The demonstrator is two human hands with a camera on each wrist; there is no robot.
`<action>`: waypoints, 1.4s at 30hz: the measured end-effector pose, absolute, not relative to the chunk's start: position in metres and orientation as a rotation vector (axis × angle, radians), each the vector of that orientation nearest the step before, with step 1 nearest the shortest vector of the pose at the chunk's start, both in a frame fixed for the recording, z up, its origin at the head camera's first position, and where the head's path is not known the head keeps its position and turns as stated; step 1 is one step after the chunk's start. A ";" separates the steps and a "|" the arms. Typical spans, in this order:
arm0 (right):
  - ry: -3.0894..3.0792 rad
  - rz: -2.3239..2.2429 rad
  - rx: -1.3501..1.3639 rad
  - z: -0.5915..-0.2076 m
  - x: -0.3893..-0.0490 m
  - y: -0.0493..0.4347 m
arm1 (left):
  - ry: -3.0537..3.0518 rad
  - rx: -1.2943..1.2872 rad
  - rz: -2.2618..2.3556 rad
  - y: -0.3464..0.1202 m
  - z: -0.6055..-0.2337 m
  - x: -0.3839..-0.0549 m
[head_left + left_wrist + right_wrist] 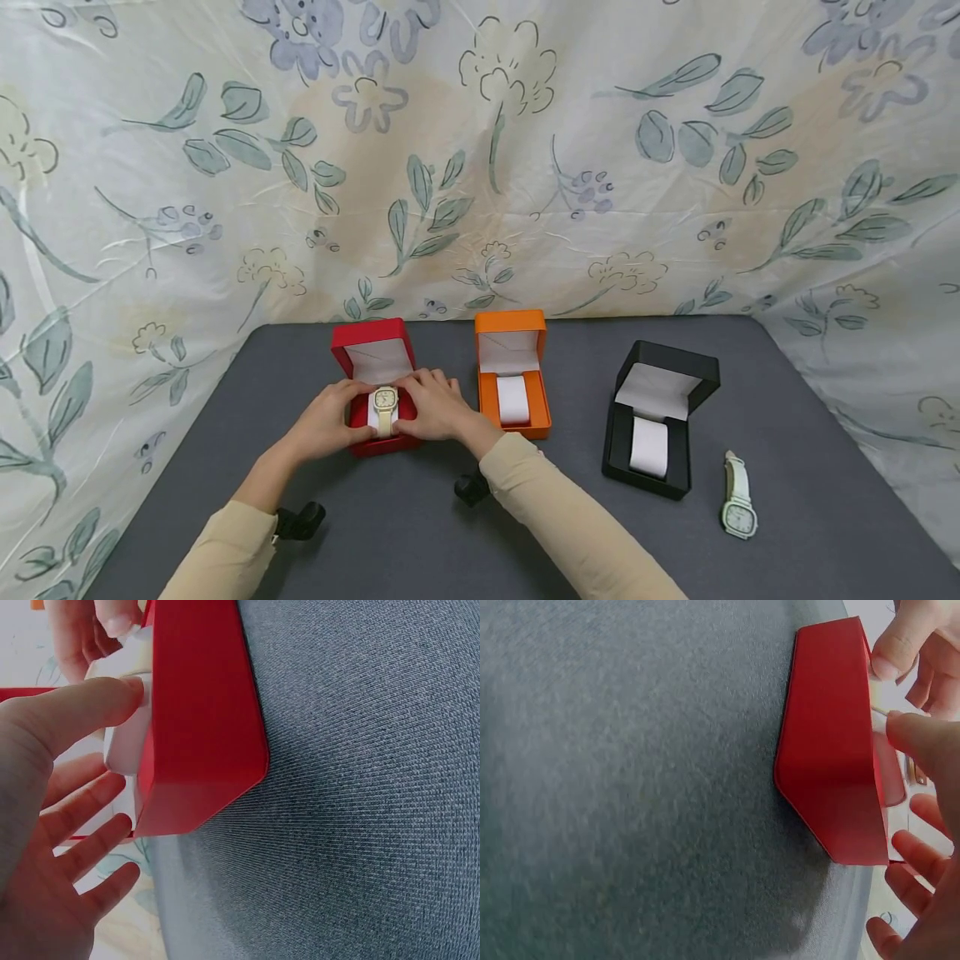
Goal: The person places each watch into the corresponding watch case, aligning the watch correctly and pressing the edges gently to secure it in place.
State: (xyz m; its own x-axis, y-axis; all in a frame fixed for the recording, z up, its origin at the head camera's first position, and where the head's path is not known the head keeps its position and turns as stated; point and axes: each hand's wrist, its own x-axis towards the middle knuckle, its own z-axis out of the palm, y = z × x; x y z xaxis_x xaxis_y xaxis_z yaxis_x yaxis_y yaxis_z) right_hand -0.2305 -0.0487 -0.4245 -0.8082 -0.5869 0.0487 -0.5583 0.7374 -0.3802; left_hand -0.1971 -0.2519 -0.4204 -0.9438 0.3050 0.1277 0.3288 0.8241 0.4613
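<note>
A cream-strapped watch [386, 400] with a square face is wrapped round a white cushion [126, 750] at the open red watch box [372, 335]. From the left, my left hand [327, 421] holds the cushion's side, its thumb at the near end and a finger at the far end. My right hand [437, 406] holds the opposite side in the same way. In the left wrist view, the cushion sits partly above the rim of the red box [202, 697], and the other left fingers are spread. How deep the cushion sits is hidden.
Right of the red box stands an open orange box [537, 400] with a white cushion. Farther right is an open black box [678, 458], also with a white cushion. A pale green watch [738, 500] lies on the grey table [405, 533]. Floral fabric [480, 167] hangs behind.
</note>
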 end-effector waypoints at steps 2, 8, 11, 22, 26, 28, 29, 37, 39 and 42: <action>2.861 -0.613 -0.954 -0.423 -0.232 -0.047 | -2.960 -0.499 -0.750 -0.252 -0.420 -0.197; 2.867 -0.686 -0.991 -0.420 -0.238 -0.043 | -2.967 -0.460 -0.744 -0.255 -0.416 -0.196; 2.866 -0.750 -0.995 -0.419 -0.240 -0.040 | -2.967 -0.437 -0.748 -0.257 -0.413 -0.195; 2.956 -0.963 -0.867 -0.409 -0.247 -0.034 | -2.872 -0.322 -0.774 -0.269 -0.396 -0.188; 2.973 -1.013 -0.831 -0.404 -0.249 -0.032 | -2.786 -0.302 -0.767 -0.275 -0.393 -0.186; 2.971 -1.047 -0.817 -0.401 -0.250 -0.031 | -2.742 -0.292 -0.772 -0.277 -0.392 -0.186; 2.972 -1.061 -0.812 -0.400 -0.250 -0.030 | -2.721 -0.284 -0.774 -0.278 -0.391 -0.186; 2.964 -1.123 -0.804 -0.390 -0.255 -0.030 | -2.598 -0.203 -0.826 -0.280 -0.384 -0.193; 2.946 -1.126 -0.803 -0.387 -0.257 -0.030 | -2.581 -0.184 -0.853 -0.279 -0.381 -0.195; 2.911 -1.128 -0.802 -0.382 -0.260 -0.030 | -2.569 -0.152 -0.896 -0.277 -0.378 -0.199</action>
